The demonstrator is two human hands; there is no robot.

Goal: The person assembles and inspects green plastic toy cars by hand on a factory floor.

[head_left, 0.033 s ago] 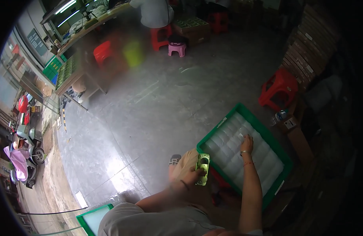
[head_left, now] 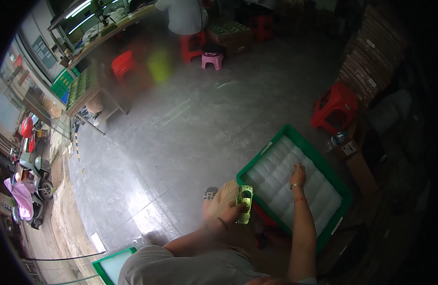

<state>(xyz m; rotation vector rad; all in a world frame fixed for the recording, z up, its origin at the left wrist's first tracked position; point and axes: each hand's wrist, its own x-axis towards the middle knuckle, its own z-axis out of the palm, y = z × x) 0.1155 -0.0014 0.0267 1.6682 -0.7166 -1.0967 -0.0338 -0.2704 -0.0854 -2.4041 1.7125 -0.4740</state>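
Observation:
A yellow-green car-shaped shell (head_left: 245,194) with dark window openings is held upright in my left hand (head_left: 232,213), its fingers closed round the lower side. To the right is a green plastic tray (head_left: 317,160) filled with rows of white, soft-looking wrapped pieces (head_left: 271,172). My right hand (head_left: 298,176) reaches over the middle of these rows, fingers bent and drawn together at the white wrapping. Whatever its fingertips grip is too small to make out.
Beyond the tray stand a red stool (head_left: 335,107), a clear bottle (head_left: 337,140) and stacked flat cardboard (head_left: 371,57). Another green tray (head_left: 102,266) lies at lower left. A table with green pieces (head_left: 81,90) stands far left; a person (head_left: 186,19) sits at the back.
My right hand has shifted very slightly, its fingertips drawn closer together over the white pieces. My left hand keeps the car-shaped shell in place.

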